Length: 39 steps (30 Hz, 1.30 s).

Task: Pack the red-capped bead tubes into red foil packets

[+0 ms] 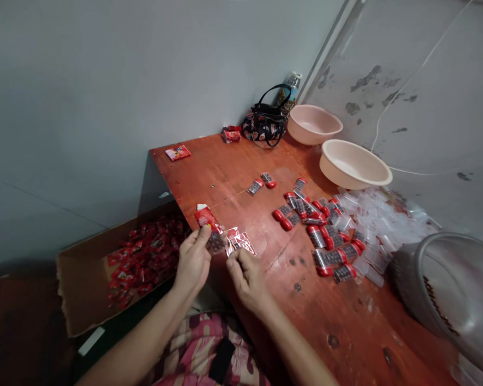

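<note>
At the far left, low beside the table (306, 321), a cardboard box (80, 292) stands filled with a heap of small red packets (155, 254); above it, on the table's far left corner, a flat red packet (177, 153) lies alone; next comes my left hand (195, 260), thumb and fingers pinching a small clear container (217, 243) with dark pieces inside, held over the table's near edge; an upright-looking red wrapper (206, 215) with a white end shows just beyond my thumb, though I cannot tell whether I grip that as well; to the right of the container, my right hand (247, 276) has its thumb and fingers pressed together on the lower edge of a shiny red-and-white sachet (241, 241); farther back by the wall sit some stacked red packs (231, 134), then a flowered black handbag (263, 123) with a bottle (293, 86) behind it; right of these stand a pink basin (312, 123) and a cream basin (354, 163); in front of the basins lie many red-capped tubes (334, 256) holding dark pieces, against a pile of clear plastic pieces (386, 220); rightmost, a metal pot (406, 268) has small brown bits inside.
</note>
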Tool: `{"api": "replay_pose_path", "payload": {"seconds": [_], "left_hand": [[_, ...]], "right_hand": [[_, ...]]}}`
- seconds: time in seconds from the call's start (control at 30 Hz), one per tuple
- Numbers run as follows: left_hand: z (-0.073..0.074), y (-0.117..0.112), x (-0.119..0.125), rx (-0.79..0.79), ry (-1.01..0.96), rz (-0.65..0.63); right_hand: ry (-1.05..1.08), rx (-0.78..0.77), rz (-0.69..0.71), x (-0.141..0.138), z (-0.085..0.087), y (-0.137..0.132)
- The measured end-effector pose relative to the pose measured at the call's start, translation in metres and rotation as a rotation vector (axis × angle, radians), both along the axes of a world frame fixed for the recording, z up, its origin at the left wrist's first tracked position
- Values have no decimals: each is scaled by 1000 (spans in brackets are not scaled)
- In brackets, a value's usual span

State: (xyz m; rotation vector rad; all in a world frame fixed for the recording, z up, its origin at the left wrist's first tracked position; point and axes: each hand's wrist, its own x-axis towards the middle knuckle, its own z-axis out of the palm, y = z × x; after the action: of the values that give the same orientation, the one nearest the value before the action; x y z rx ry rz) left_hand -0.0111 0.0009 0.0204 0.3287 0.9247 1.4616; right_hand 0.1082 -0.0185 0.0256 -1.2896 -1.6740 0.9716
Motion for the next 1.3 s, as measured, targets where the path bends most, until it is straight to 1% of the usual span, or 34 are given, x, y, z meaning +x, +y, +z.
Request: {"api": "replay_pose_path", "payload": {"seconds": [0.03,0.13,0.17,0.27,0.37,0.43,0.53,0.6,0.67,0.73,0.83,0.9,1.0,1.07,1.13,1.2,1.3], "left_hand": [[2,2,-2,3,-12,-3],[3,3,-2,15,-28,-73],[2,2,0,11,-31,-81],[1,-2,8,-15,-49,-107],[1,-5,12,9,-107,-184],[2,-6,12,31,-127,-228],[-1,-5,10,21,-89,-281],[-4,-4,10,8,-38,-293],[-8,-4,11,-2,26,-261],[-11,-5,12,-18,93,-199],[-11,-9,14,-53,149,-153],[-10,-10,14,-60,126,-163],[-11,-13,14,-43,29,-197],[-13,-16,16,-42,-21,-241],[-15,-18,19,-39,-42,-281],[-14,-21,21,-25,-48,-289],[-11,-24,14,-24,-59,-280]], "right_hand": [[46,-37,-25,1,-3,-2],[243,-185,-149,3,-10,-5],[311,-239,-152,3,-13,-6],[487,-364,-101,0,-16,-6],[613,-434,-138,-3,-16,-5],[656,-465,-170,-4,-15,-4],[679,-482,-198,-4,-14,-4],[682,-469,-212,-4,-15,-6],[664,-441,-236,-4,-17,-8],[617,-401,-259,-5,-18,-10],[548,-350,-270,-5,-17,-12],[526,-333,-261,-5,-16,-14],[518,-318,-252,-4,-15,-13],[578,-349,-247,-3,-17,-10],[695,-402,-251,-3,-21,-5],[798,-448,-242,-5,-25,0],[845,-498,-174,-8,-28,6]]}}
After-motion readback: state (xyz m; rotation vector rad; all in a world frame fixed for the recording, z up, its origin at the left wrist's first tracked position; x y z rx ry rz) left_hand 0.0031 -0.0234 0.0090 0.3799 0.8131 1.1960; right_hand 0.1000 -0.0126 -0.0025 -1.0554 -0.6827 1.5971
